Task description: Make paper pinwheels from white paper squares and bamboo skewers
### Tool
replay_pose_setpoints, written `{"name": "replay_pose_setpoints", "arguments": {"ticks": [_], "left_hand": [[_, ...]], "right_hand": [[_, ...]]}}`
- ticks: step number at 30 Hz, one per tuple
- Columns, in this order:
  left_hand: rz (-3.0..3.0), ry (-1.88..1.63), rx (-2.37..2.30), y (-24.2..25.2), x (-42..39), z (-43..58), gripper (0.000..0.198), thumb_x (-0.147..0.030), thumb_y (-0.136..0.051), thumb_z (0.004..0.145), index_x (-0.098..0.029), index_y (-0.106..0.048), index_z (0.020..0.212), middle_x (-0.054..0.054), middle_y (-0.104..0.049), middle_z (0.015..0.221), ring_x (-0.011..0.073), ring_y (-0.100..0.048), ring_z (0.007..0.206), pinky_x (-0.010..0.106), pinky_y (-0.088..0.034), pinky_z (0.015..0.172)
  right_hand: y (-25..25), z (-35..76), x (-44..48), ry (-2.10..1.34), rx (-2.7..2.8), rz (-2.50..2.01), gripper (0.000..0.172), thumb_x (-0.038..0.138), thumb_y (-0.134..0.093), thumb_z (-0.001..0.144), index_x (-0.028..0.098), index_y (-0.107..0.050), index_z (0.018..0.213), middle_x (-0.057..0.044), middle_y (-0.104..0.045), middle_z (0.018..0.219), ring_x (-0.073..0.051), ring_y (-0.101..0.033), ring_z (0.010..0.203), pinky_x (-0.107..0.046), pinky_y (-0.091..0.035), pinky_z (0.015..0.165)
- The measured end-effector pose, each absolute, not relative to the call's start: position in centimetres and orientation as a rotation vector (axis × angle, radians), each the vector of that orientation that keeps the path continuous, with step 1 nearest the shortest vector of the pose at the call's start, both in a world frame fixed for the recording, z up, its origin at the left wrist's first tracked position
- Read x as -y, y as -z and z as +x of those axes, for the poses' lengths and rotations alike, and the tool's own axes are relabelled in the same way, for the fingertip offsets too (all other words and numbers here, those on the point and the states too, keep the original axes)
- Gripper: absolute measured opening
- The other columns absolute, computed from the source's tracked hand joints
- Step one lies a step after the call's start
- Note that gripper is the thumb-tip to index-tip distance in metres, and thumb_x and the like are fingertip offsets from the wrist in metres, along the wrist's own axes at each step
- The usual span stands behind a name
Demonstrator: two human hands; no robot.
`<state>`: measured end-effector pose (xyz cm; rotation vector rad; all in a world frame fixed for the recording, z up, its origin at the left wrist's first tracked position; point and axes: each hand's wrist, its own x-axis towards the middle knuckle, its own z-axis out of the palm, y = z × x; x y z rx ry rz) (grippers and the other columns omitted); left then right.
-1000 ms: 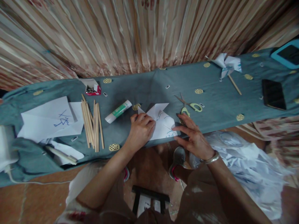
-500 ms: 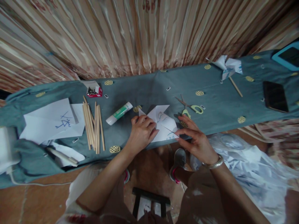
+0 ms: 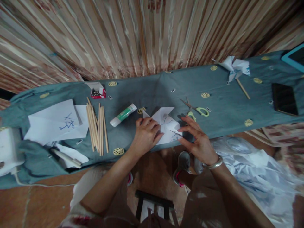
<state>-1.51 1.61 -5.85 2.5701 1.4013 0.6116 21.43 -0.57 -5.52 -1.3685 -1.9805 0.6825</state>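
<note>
Between my hands, near the front edge of the cloth-covered table, lies a white paper pinwheel (image 3: 166, 117) with cut, partly folded points and blue pen lines. My left hand (image 3: 147, 133) rests on its left side, fingers curled and holding the paper down. With thumb and fingertips, my right hand (image 3: 200, 142) pinches the paper's right corner, which is lifted and bent inward. Just beyond that hand lie scissors (image 3: 201, 111) with light green handles, their blades apart. A glue stick (image 3: 123, 115) with a green label lies left of the pinwheel.
Several wooden sticks (image 3: 101, 129) lie left, beside white sheets (image 3: 52, 123) with blue drawing. Behind them is a red box of small metal pieces (image 3: 98, 92). A pinwheel on a stick (image 3: 237, 69) and a phone (image 3: 284, 98) lie right. Below hangs a plastic bag of paper (image 3: 251, 167).
My right hand has moved slightly inward and away from the table's front edge, bending the paper corner toward the middle. My left hand stays on the paper. The view has shifted a little.
</note>
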Motion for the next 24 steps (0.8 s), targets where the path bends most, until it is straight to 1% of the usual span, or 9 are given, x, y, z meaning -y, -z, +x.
{"name": "replay_pose_setpoints", "arguments": {"ticks": [2, 4, 8, 12, 15, 20, 22, 24], "left_hand": [[2.573, -0.612, -1.399, 5.9, -1.6, -1.5, 0.024, -0.038, -0.056, 0.089, -0.019, -0.068, 0.097, 0.007, -0.069, 0.100, 0.0268, -0.052, 0.107, 0.047, -0.030, 0.092], [2.572, -0.608, -1.398, 5.9, -1.6, -1.5, 0.024, -0.038, -0.056, 0.089, -0.019, -0.068, 0.097, 0.007, -0.069, 0.100, 0.0269, -0.052, 0.106, 0.047, -0.030, 0.093], [2.566, -0.596, -1.397, 5.9, -1.6, -1.5, 0.025, -0.038, -0.056, 0.088, -0.019, -0.068, 0.098, 0.007, -0.069, 0.100, 0.0273, -0.052, 0.106, 0.048, -0.029, 0.093], [2.569, -0.594, -1.393, 5.9, -1.7, -1.5, 0.025, -0.037, -0.057, 0.088, -0.018, -0.068, 0.099, 0.007, -0.069, 0.100, 0.0273, -0.053, 0.105, 0.048, -0.029, 0.092], [2.572, -0.604, -1.396, 5.9, -1.6, -1.6, 0.025, -0.037, -0.056, 0.088, -0.017, -0.068, 0.098, 0.007, -0.069, 0.101, 0.0274, -0.053, 0.106, 0.048, -0.029, 0.092], [2.585, -0.599, -1.406, 5.9, -1.6, -1.5, 0.024, -0.037, -0.056, 0.088, -0.017, -0.067, 0.098, 0.006, -0.070, 0.101, 0.0267, -0.053, 0.105, 0.046, -0.029, 0.091], [2.581, -0.600, -1.407, 5.9, -1.6, -1.5, 0.024, -0.036, -0.057, 0.088, -0.017, -0.067, 0.099, 0.006, -0.070, 0.101, 0.0267, -0.053, 0.105, 0.046, -0.029, 0.092], [2.571, -0.597, -1.403, 5.9, -1.6, -1.6, 0.024, -0.036, -0.057, 0.088, -0.018, -0.067, 0.100, 0.006, -0.070, 0.102, 0.0267, -0.053, 0.105, 0.047, -0.029, 0.092]], "right_hand": [[5.6, 21.3, 0.4, -0.719, 1.979, -1.346, 0.028, 0.027, -0.066, 0.080, 0.023, -0.064, 0.108, -0.010, -0.046, 0.145, -0.028, -0.035, 0.140, -0.052, -0.029, 0.114], [5.6, 21.1, 0.3, -0.747, 1.975, -1.321, 0.028, 0.028, -0.065, 0.082, 0.024, -0.066, 0.109, -0.009, -0.044, 0.147, -0.027, -0.033, 0.140, -0.050, -0.029, 0.114], [5.5, 20.8, 0.1, -0.800, 1.932, -1.295, 0.018, 0.032, -0.064, 0.084, 0.026, -0.072, 0.098, -0.005, -0.043, 0.148, -0.027, -0.032, 0.141, -0.049, -0.027, 0.116], [5.5, 20.2, -0.2, -0.854, 1.885, -1.295, 0.018, 0.035, -0.066, 0.083, 0.026, -0.073, 0.096, -0.004, -0.044, 0.147, -0.028, -0.034, 0.140, -0.047, -0.028, 0.115], [5.5, 19.8, -0.3, -0.882, 1.876, -1.305, 0.018, 0.035, -0.067, 0.082, 0.026, -0.073, 0.096, -0.003, -0.044, 0.148, -0.028, -0.034, 0.140, -0.047, -0.027, 0.116], [5.5, 19.2, -0.5, -0.886, 1.924, -1.314, 0.010, 0.033, -0.066, 0.081, 0.025, -0.072, 0.082, -0.002, -0.043, 0.148, -0.029, -0.033, 0.141, -0.048, -0.027, 0.116], [5.6, 19.2, -0.5, -0.867, 1.955, -1.316, 0.011, 0.032, -0.063, 0.084, 0.026, -0.072, 0.087, -0.002, -0.042, 0.149, -0.028, -0.033, 0.141, -0.047, -0.028, 0.116], [5.6, 19.2, -0.5, -0.844, 1.988, -1.314, 0.018, 0.030, -0.059, 0.087, 0.026, -0.071, 0.099, -0.003, -0.040, 0.150, -0.027, -0.032, 0.141, -0.047, -0.027, 0.116]]}}
